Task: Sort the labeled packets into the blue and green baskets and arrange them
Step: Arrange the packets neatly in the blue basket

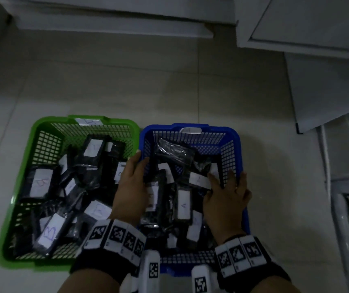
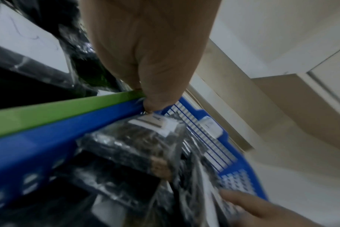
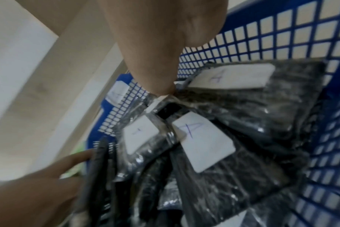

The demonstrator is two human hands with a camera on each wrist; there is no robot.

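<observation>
**Two baskets side by side on a tiled floor, both hands in the blue one**

Two baskets, rims touching: green basket (image 1: pixel 42 132) on the left, blue basket (image 1: pixel 236 136) on the right, both on pale floor tiles (image 1: pixel 169 85). Black plastic-wrapped packets (image 1: pixel 183 205) piled in each, most with a white paper label.

Readable writing: "B" in blue pen on several labels in the green basket, clearest on the packet near its front left corner (image 1: pixel 49 232) and on one by its left wall (image 1: pixel 40 182). "A" on labels in the blue basket, clearest in the right wrist view on two packets (image 3: pixel 202 142) and (image 3: pixel 231 76). White tag on the far rim of each basket: green tag (image 1: pixel 88 121) faintly like "B", blue tag (image 1: pixel 190 130) faintly like "A".

Left hand (image 1: pixel 132 182) over the shared rims, fingers straight and slightly spread, fingertips reaching into the blue basket at its left wall; thumb tip on the rim line in the left wrist view. Right hand (image 1: pixel 225 195) at the blue basket's right wall, fingers spread, tips on the packets, one finger outside the rim. Nothing pinched by either, as far as visible.

Open floor beyond the far rims and left of the green basket. White cabinets (image 1: pixel 307 28) along the far and right edges. Marker-printed bands (image 1: pixel 116 235) on both wrists.
</observation>
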